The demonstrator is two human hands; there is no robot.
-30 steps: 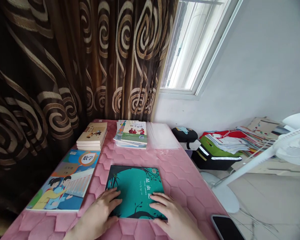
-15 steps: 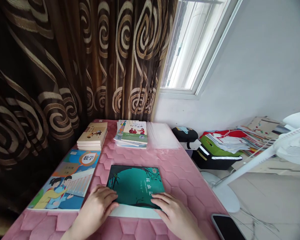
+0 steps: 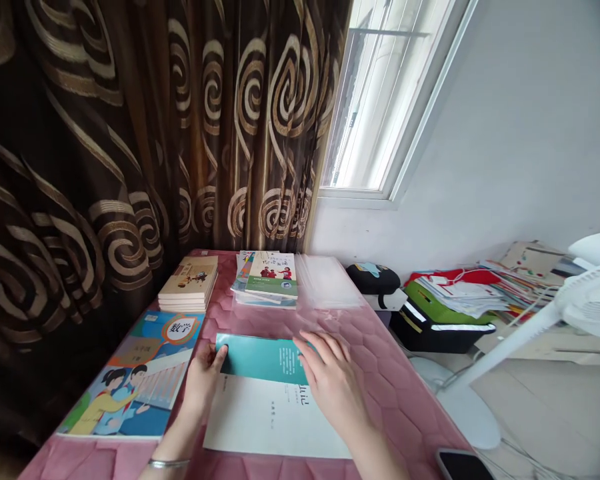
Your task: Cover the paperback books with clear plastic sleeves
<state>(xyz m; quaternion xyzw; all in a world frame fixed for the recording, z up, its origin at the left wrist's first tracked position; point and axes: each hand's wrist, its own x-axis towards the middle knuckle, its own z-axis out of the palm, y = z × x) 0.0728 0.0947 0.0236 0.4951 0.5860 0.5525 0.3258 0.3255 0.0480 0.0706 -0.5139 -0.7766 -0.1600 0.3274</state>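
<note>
A teal-covered book [image 3: 260,359] lies on the pink quilted table [image 3: 380,393] in front of me, its cover lifted back so the white first page [image 3: 270,420] shows. My left hand [image 3: 204,377] grips the cover's left edge between thumb and fingers. My right hand [image 3: 330,383] lies flat on the cover's right part with fingers stretched out, pressing it away from me. A bracelet sits on my left wrist.
A large blue maths textbook [image 3: 135,373] lies at left. Behind stand a stack of tan books [image 3: 189,283], a stack topped by a green book [image 3: 269,277] and clear plastic sleeves [image 3: 327,287]. A phone [image 3: 463,465] sits at the near right edge; a white fan [image 3: 580,300] stands right.
The book's teal cover has been lifted and swung away from me, baring the white page. Both hands moved up with it. The camera tilted slightly.
</note>
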